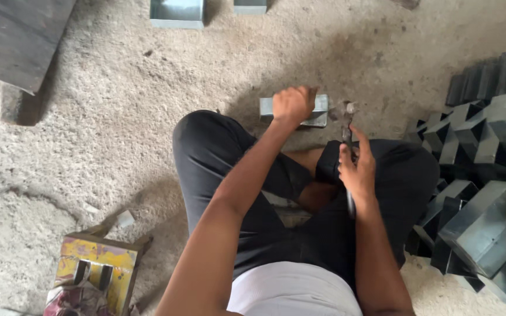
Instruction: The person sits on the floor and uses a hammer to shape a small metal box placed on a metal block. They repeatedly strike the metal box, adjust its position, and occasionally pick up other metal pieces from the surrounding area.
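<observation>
I sit on the rough concrete floor (147, 117). At my right lies a big heap of grey metal boxes (487, 193); they overlap, so I cannot count them exactly. One dark slab (19, 41) lies at the far left, and two open metal boxes (177, 13) stand at the top edge. One yellow painted stool (98, 269) is near my left knee. In front of me is one small grey metal box (317, 111); my left hand (293, 104) is closed on its top. My right hand (355, 169) is clamped around one hammer (346, 114), its head just beside the box.
</observation>
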